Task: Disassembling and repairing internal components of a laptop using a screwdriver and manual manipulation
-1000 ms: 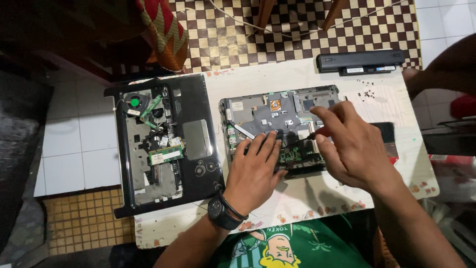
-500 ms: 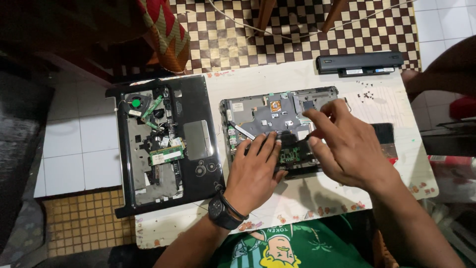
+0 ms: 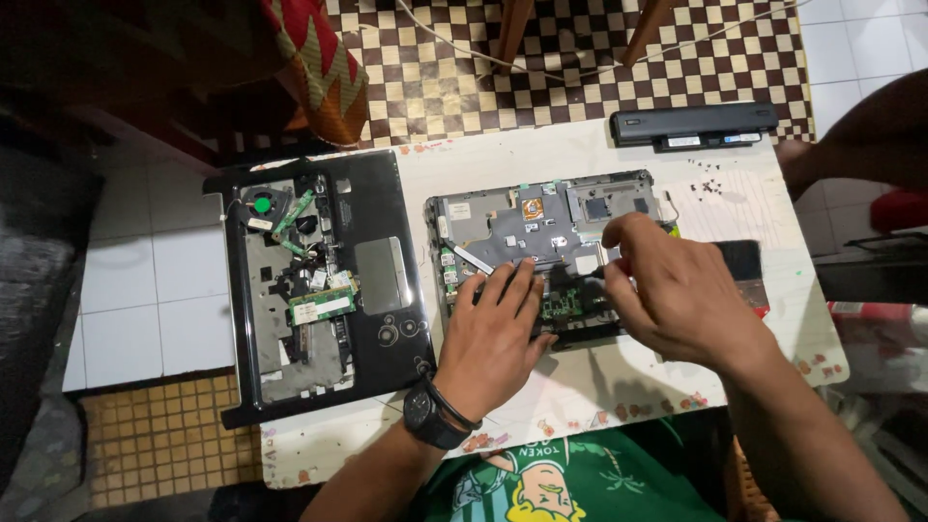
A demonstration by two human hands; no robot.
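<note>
Two hands on the opened laptop base [image 3: 541, 227], mid-table [image 3: 580, 387]: left hand [image 3: 493, 333] lies flat and unclenched on its front edge, right hand [image 3: 677, 290] curled over the dark board section, grip contents hidden. Separated palmrest cover [image 3: 387, 280] lies just left, battery pack [image 3: 691, 126] at the far edge.

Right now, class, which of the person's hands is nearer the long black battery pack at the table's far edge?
Right. The right hand lies just below the long black battery pack; the left hand rests lower and further left.
</note>
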